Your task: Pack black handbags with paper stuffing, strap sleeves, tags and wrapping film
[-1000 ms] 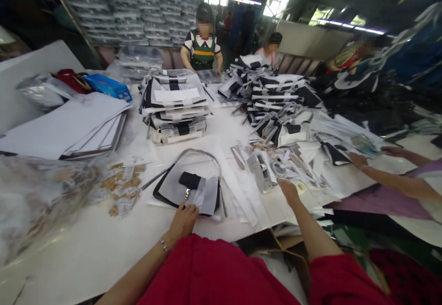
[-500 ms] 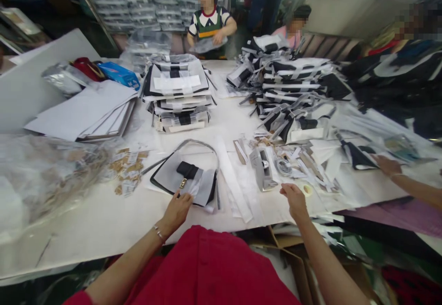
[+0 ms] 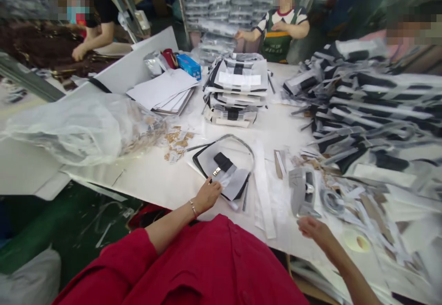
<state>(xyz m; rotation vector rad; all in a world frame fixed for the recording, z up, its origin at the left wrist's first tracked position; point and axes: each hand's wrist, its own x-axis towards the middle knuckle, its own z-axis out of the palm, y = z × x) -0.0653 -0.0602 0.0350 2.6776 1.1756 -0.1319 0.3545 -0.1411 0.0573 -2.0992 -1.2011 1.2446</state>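
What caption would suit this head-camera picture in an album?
Left hand on a grey-and-black bag, right hand by a tape dispenser, bags stacked behind.

Red sleeves, left-wrist bracelet [image 3: 192, 208]

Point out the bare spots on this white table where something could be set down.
Bare white table lies along the near edge, between the clear plastic bag of tags and the grey-and-black handbag under the left hand. A narrower strip runs before the stack of wrapped bags. Right of the right hand, paper strips and scraps crowd everything.
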